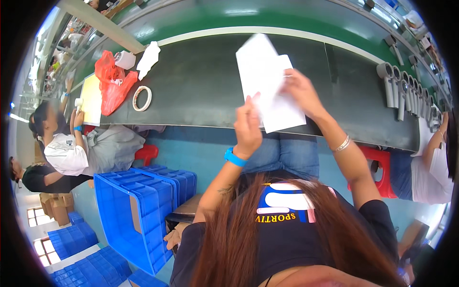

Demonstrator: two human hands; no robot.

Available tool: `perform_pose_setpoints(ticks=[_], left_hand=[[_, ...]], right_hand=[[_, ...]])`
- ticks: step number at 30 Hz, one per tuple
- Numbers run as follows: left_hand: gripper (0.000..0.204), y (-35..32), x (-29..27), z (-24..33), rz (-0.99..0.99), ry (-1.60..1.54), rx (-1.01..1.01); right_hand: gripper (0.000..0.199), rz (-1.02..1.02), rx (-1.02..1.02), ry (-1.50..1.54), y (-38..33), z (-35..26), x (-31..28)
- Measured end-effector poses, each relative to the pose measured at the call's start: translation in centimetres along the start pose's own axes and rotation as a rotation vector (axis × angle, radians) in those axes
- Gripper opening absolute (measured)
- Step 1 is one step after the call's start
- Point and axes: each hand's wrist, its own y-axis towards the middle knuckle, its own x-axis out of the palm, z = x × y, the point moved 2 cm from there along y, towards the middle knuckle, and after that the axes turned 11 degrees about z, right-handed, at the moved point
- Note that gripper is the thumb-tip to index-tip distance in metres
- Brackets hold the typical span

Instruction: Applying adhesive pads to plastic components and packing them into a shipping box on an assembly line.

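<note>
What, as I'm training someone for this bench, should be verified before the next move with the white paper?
1. Right hand on the white paper: ok, fingers at its right side.
2. Left hand firm on it: cannot tell; its fingers are at the paper, but blur hides the grip.
3. Number of sheets: cannot tell, the paper is blurred.
4. Tape roll clear of the paper: ok, it lies to the left on the dark bench.
5. Red bag clear: ok, beyond the tape roll.
6. Grey handheld devices clear: ok, at the bench's right end.
</note>
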Motion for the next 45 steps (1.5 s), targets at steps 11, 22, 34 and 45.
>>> perform_pose_setpoints(ticks=[11,22,34,45], left_hand=[[0.028,2.4,2.9,1.4,-0.455,0.283,0.299],[0.097,1.3,2.0,1.8,-0.474,0.419,0.259],[0.041,-1.6,-2.3,-4.4,0.009,-0.228,-0.491],[0.046,-0.7,-1.1,-0.5,0.130,-0.347,-0.306]], right_hand=[[0.019,0.373,0.041,-0.087,-3.6,-0.3,-4.6],[0.032,0.174,-0.338,-0.924,-4.1,-2.6,-4.9],[0.009,0.389,-0.461,-0.872,-1.8,-3.8,-5.3],[0.007,-0.079,-0.760,-0.898,-0.2,0.4,6.4]])
